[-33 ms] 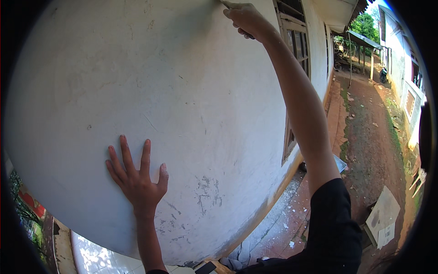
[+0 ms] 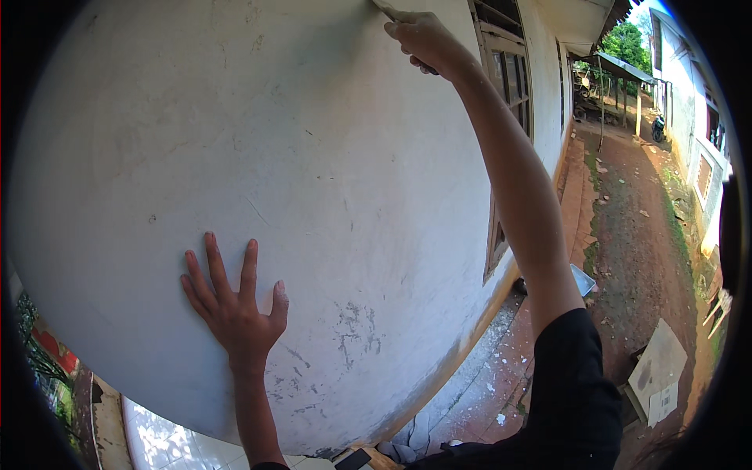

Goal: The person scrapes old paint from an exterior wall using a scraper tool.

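My left hand [image 2: 249, 317] lies flat on the white wall [image 2: 313, 204] with its fingers spread, and holds nothing. High on the same wall, my right hand [image 2: 429, 41] is closed around the handle of a scraper [image 2: 384, 9]. Part of the scraper's flat blade shows near the top edge of the picture, close against the wall. The end of its dark handle pokes out below my fingers. Low on the wall, between my arms, are grey patches [image 2: 356, 333] where the paint has worn off.
A wooden-framed window [image 2: 509, 66] is set in the wall beside my right arm. White flakes lie on the reddish paving [image 2: 501, 384] below. A light blue tray [image 2: 582, 280] and a flat board [image 2: 658, 368] are on the ground at right. A dirt path [image 2: 642, 227] runs alongside.
My right hand has shifted slightly downward along the wall with the scraper, and a bit more of the blade shows. My left hand stays in place.
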A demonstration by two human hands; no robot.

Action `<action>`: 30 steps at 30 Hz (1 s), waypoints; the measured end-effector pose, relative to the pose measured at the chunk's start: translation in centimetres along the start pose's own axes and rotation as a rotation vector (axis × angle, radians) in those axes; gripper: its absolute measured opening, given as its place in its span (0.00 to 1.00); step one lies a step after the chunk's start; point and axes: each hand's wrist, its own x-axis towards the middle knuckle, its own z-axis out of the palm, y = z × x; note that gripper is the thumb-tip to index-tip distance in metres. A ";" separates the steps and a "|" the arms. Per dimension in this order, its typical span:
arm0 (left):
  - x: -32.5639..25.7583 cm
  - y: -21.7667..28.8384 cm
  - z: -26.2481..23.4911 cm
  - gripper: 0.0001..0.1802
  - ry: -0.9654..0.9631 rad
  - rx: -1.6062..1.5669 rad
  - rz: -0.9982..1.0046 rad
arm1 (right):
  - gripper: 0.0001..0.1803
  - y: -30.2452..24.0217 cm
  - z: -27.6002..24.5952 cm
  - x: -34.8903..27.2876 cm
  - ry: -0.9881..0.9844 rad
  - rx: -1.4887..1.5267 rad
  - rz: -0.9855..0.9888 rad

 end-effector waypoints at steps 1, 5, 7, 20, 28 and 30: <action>-0.1 -0.3 0.0 0.34 0.007 0.005 0.000 | 0.31 0.7 1.2 -1.7 -0.010 0.027 0.004; -0.2 -1.0 -0.5 0.35 0.003 0.025 -0.014 | 0.28 3.5 6.9 -15.1 -0.106 0.016 -0.005; 0.0 -0.6 -0.3 0.35 0.004 0.021 -0.015 | 0.28 4.8 9.4 -21.2 -0.087 -0.005 -0.041; -0.3 -0.5 -0.5 0.34 -0.023 0.012 0.000 | 0.30 -1.1 2.3 -1.0 0.058 0.054 -0.025; -0.5 -1.2 -0.1 0.34 0.004 -0.020 0.007 | 0.30 2.9 3.2 -6.9 -0.009 0.006 0.041; -0.3 -1.2 -0.4 0.33 0.026 -0.009 0.018 | 0.28 4.1 4.5 -11.4 -0.050 0.052 0.032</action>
